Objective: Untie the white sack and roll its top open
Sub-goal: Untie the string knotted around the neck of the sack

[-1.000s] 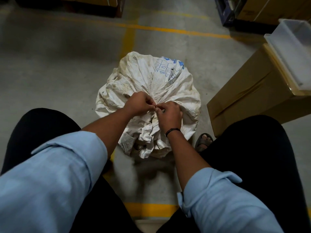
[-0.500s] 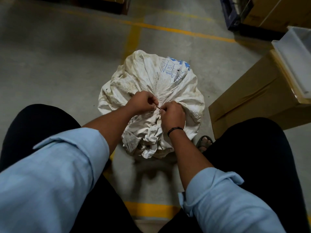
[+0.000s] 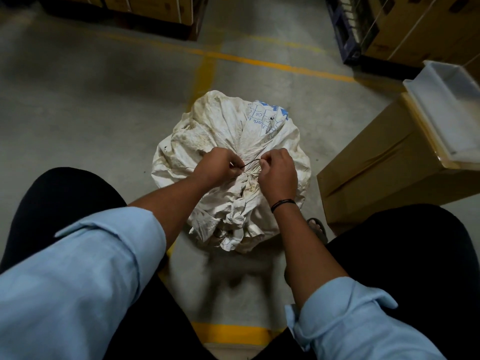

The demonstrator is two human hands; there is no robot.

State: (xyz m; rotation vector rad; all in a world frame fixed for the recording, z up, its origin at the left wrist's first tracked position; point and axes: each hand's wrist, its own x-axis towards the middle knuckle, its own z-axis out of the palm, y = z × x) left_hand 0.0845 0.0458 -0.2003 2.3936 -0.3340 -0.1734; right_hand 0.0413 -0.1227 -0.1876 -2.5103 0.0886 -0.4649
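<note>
White sack [image 3: 220, 126]: blue print on far right of top, upside down to wearer; small grid of boxes, one box reads "C6"; beside grid, partial word "ark b", rest lost in folds; other blue marks at sack's far edge too creased to read.

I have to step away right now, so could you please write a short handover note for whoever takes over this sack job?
Left hand: pinching one end of the thin dark tie.
Right hand: pinching the other end, over the gathered neck.
White sack: stands on the concrete floor between the person's knees, neck bunched shut. A cardboard box stands to its right.
Done: the tie's ends are in hand, a short length drawn out between them.
Left: finish freeing the tie, pull it off, then roll the top open.
</note>
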